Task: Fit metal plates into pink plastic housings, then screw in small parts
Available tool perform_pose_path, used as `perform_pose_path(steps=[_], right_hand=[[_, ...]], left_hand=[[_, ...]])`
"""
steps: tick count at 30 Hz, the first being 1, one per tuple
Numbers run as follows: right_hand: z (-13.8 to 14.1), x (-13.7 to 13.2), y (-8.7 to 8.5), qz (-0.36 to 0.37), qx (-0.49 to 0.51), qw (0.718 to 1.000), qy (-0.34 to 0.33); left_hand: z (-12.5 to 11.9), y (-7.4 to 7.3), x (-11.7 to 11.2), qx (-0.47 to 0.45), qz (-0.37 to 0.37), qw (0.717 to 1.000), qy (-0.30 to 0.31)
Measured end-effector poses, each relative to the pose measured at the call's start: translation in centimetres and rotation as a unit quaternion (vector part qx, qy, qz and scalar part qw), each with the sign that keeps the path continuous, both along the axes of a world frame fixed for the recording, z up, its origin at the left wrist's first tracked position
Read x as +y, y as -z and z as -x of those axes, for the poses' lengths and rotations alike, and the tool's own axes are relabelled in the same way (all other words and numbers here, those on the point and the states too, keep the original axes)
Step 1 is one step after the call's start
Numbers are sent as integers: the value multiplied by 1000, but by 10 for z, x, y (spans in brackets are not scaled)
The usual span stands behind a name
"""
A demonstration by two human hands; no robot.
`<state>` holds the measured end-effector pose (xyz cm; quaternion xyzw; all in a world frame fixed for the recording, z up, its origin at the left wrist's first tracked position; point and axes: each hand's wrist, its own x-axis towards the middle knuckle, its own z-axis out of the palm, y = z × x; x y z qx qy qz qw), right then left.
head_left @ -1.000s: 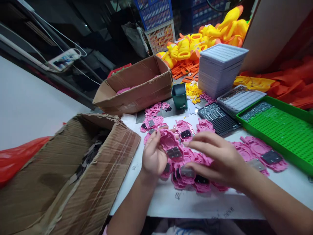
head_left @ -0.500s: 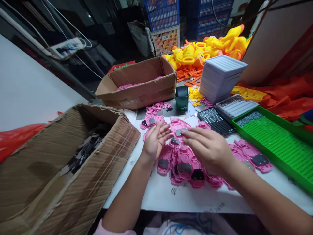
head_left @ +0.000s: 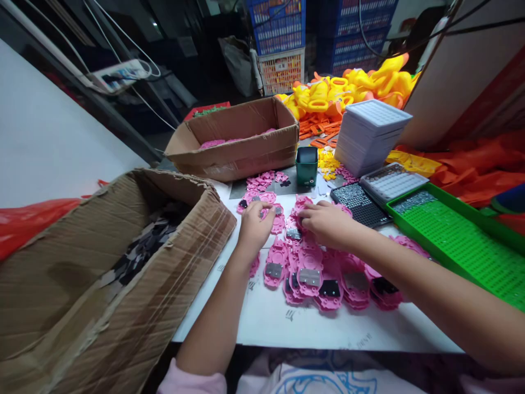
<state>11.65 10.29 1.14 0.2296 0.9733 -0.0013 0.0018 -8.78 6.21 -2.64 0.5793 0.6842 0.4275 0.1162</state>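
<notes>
Many pink plastic parts (head_left: 311, 271) with small grey metal plates lie in a loose heap on the white table (head_left: 287, 323) in front of me. My left hand (head_left: 253, 227) reaches forward with its fingers curled over a pink part (head_left: 275, 218) at the far side of the heap. My right hand (head_left: 326, 221) lies beside it, fingers bent down on another pink part (head_left: 301, 203). Whether either hand has lifted its part I cannot tell.
A big torn cardboard box (head_left: 102, 273) of dark pieces stands at my left. A smaller box (head_left: 241, 139) sits behind, beside a green cup (head_left: 306, 164). A green tray (head_left: 459, 235), a black tray (head_left: 359, 200) and stacked grey trays (head_left: 369, 134) are at the right. Yellow toys (head_left: 348, 85) are piled behind.
Both hands have moved away from me to the far side of the pink heap. The pink part my left hand held up a second ago is back on the table.
</notes>
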Motion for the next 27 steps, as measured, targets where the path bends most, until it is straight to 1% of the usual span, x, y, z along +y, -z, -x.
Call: perform_pose_path(steps=[4, 7, 12, 14, 16, 17, 19, 21, 23, 25, 27], right_hand=[[-2, 4, -3, 21, -13, 1000, 11], [-5, 5, -9, 31, -20, 999, 24], [-9, 0, -14, 46, -20, 998, 28], [-10, -1, -15, 46, -15, 998, 32], [-13, 4, -18, 40, -4, 998, 53], [-15, 11, -20, 34, 3, 997, 75], [-23, 33, -24, 18, 18, 990, 142], [-33, 65, -25, 3, 26, 975, 222], [-43, 100, -23, 3, 18, 957, 289], [-50, 130, -17, 18, 3, 943, 332], [-51, 151, -9, 36, -8, 935, 354]], left_hand=[[-4, -4, -3, 81, 25, 996, -23], [-5, -5, -5, 133, 67, 988, -29], [-10, 0, -9, 197, 152, 968, 17], [-11, 3, -9, 217, 175, 960, 35], [-12, 5, -9, 230, 187, 954, 47], [-12, 5, -8, 233, 188, 953, 50], [-12, 4, -8, 237, 187, 952, 52], [-11, 2, -7, 241, 186, 951, 48], [-11, 1, -6, 244, 188, 951, 39], [-10, 1, -5, 246, 193, 950, 32], [-9, 2, -4, 246, 197, 949, 31]])
